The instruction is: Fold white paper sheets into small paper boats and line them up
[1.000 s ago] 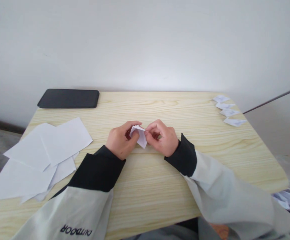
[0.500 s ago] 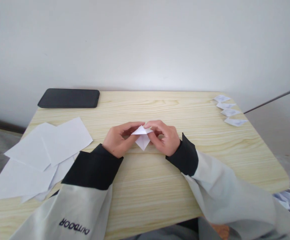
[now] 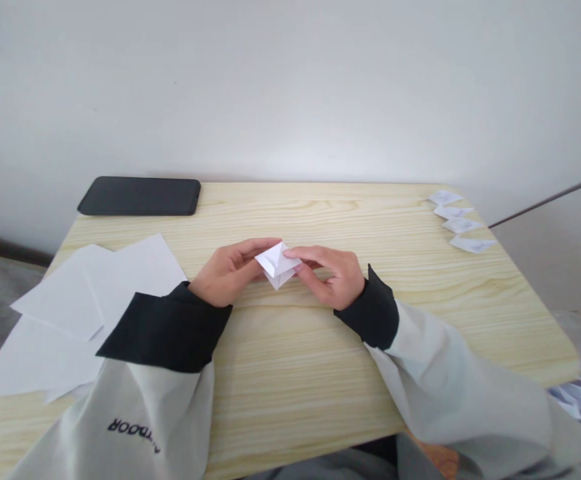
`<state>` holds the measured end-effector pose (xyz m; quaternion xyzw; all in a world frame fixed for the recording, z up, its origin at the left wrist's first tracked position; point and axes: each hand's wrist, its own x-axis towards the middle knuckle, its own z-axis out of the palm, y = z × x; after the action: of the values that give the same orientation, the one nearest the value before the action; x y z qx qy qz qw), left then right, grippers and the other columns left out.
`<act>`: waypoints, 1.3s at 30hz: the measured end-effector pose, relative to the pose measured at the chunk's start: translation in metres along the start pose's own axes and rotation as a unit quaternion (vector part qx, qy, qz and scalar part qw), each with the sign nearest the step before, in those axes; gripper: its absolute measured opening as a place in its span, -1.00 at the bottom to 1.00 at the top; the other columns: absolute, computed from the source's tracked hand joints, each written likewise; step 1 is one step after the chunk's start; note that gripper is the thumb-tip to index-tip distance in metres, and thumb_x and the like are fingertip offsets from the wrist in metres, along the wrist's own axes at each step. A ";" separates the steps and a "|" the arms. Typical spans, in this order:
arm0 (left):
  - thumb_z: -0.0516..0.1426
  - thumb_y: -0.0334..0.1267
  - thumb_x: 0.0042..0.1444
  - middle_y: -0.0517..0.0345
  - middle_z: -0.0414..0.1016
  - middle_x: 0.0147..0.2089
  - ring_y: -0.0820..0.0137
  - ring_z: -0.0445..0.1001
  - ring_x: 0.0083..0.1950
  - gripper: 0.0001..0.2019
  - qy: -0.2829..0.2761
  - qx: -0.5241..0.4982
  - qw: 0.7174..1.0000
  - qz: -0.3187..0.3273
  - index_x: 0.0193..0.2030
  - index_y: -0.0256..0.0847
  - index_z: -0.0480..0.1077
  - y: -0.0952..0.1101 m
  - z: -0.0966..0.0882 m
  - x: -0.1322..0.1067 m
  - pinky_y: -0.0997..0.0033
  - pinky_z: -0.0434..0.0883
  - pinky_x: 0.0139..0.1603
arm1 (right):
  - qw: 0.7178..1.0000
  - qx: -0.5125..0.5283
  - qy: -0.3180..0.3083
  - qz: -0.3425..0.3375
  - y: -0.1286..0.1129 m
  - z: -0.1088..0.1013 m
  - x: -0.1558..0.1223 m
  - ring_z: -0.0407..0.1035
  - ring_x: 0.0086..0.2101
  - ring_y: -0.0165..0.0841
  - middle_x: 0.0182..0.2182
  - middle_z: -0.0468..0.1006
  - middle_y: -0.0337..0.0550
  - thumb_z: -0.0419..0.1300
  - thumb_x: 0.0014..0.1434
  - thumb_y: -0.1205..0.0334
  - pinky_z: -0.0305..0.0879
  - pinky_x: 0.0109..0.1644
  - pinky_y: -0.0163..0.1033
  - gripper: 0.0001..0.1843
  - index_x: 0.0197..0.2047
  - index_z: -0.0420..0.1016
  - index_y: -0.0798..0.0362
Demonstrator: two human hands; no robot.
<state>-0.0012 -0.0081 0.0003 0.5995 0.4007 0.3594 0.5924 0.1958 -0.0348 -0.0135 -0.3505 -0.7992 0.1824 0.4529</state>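
A small piece of folded white paper (image 3: 276, 261) is held up between my two hands, over the middle of the table. Its upper flap looks diamond-shaped, and a second layer points down beneath it. My left hand (image 3: 227, 270) grips the left corner, thumb in front and fingers behind, partly hidden by the paper. On the other side, my right hand (image 3: 333, 272) pinches the right part, with the index finger on top of the flap and the thumb below.
Loose white paper sheets (image 3: 60, 297) overlap on the left of the wood-grain table (image 3: 295, 373). A black phone (image 3: 140, 196) lies at the back left. Several folded paper pieces (image 3: 463, 225) form a row at the right edge. A white wall (image 3: 290, 87) stands behind.
My left hand has shifted slightly left, and the folded paper moved left with it. The upper flap now shows more of its face. My right index finger lies flatter over the paper.
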 end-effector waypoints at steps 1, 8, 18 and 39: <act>0.26 -0.04 -0.07 -0.07 0.58 -0.08 0.13 0.55 -0.08 -0.58 0.003 0.032 0.999 0.017 -0.10 -0.26 0.50 -0.001 0.002 0.000 0.18 0.52 -0.10 | 1.000 -0.020 -0.002 -0.016 0.001 0.001 0.000 0.52 -0.27 -0.44 -0.17 0.61 -0.16 0.06 0.22 0.36 0.48 -0.22 -0.37 -0.75 -0.06 0.44 0.01; 0.09 -0.32 0.05 0.07 0.59 -0.09 0.36 0.56 -0.17 -0.67 0.106 0.263 0.945 0.161 -0.03 -0.23 0.47 -0.009 0.011 -0.009 0.55 0.49 -0.35 | 0.991 -0.109 0.017 -0.073 0.004 0.004 0.000 0.52 -0.36 -0.52 -0.18 0.63 -0.22 0.09 0.16 0.42 0.42 -0.27 -0.47 -0.71 -0.06 0.43 0.04; 0.12 -0.42 -0.06 0.17 0.60 -0.12 0.35 0.57 -0.20 -0.66 0.130 0.251 0.951 0.126 -0.11 -0.13 0.51 -0.007 0.011 -0.009 0.50 0.48 -0.22 | 0.992 -0.117 0.016 -0.043 0.000 0.006 0.002 0.48 -0.50 -0.55 -0.27 0.63 -0.32 0.09 0.14 0.43 0.34 -0.40 -0.46 -0.70 -0.06 0.36 0.00; 0.28 -0.09 -0.05 0.08 0.61 -0.25 0.35 0.52 -0.25 -0.74 0.058 -0.020 0.998 -0.022 -0.26 -0.20 0.57 -0.004 0.010 0.001 0.45 0.44 -0.21 | 0.974 -0.203 0.011 -0.097 0.011 -0.003 -0.003 0.48 -0.45 -0.47 -0.37 0.61 -0.25 0.05 0.21 0.39 0.29 -0.41 -0.41 -0.82 -0.16 0.40 0.01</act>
<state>0.0075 -0.0117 -0.0041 0.5562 0.4404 0.3883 0.5881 0.2032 -0.0297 -0.0203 -0.3578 -0.8448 -0.0322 0.3966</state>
